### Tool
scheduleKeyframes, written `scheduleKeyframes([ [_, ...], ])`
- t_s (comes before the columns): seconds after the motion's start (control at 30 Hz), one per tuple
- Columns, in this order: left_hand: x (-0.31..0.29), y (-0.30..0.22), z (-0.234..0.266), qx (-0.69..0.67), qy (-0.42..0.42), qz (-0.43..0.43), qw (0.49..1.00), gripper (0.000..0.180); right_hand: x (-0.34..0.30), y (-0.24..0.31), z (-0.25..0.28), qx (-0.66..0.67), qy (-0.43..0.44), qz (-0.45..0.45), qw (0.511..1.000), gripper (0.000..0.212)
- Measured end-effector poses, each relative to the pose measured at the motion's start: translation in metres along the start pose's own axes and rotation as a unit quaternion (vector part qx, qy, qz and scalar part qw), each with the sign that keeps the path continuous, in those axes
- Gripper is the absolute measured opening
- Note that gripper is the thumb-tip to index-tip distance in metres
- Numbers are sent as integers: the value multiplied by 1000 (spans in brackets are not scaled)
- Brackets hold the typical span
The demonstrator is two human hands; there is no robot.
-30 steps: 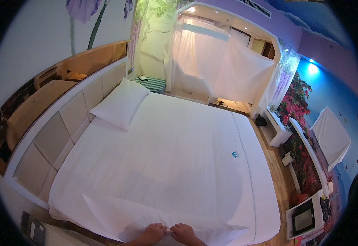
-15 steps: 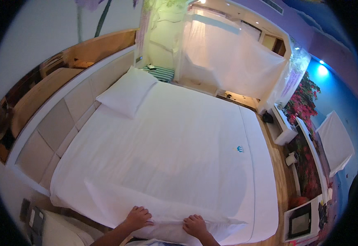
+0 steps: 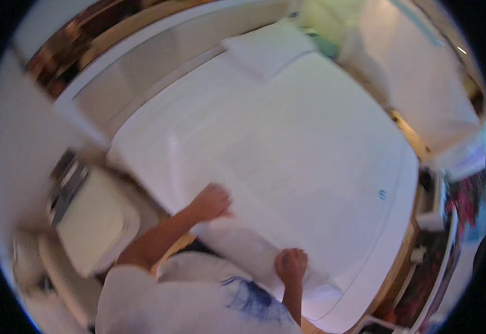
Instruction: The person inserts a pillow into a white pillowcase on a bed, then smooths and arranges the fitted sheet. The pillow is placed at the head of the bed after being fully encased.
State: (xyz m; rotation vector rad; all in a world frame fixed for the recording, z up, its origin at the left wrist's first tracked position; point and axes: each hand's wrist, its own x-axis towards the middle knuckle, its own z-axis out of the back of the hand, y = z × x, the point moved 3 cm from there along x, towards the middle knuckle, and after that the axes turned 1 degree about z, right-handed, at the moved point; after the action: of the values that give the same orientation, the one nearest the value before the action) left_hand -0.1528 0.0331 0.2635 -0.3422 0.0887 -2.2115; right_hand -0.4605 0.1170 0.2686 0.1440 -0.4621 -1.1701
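Observation:
A white pillow (image 3: 248,245), or pillowcase, lies along the near edge of a large bed spread with a white sheet (image 3: 287,150). My left hand (image 3: 212,201) is curled closed at its left end, with a bit of white cloth by the fingers. Farther right, my right hand (image 3: 291,264) grips the far edge of the same pillow, its fingers folded in. Motion blur softens both hands, and the fingertips are partly hidden. Another white pillow (image 3: 268,50) rests flat near the headboard at the far end of the bed.
A padded headboard (image 3: 181,61) runs along the left. A pale armchair (image 3: 101,217) stands at my left, with a grey object (image 3: 70,192) on it. White sheeting (image 3: 415,72) hangs at the far right. A low shelf unit (image 3: 435,222) lines the right side.
My view has turned and tilted down, so my shirt and more of the armchair show. My left hand has risen from lying on the white cloth and both hands have closed.

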Motion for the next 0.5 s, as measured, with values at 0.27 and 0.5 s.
scheduleKeyframes([
  [0.27, -12, -4, -13, 12, -59, 28, 998, 14, -4, -19, -6, -4, 8, 5, 1000, 14],
  [0.5, -7, -25, -14, 42, -41, 60, 996, 13, -4, -40, -13, 18, 26, 4, 999, 12],
])
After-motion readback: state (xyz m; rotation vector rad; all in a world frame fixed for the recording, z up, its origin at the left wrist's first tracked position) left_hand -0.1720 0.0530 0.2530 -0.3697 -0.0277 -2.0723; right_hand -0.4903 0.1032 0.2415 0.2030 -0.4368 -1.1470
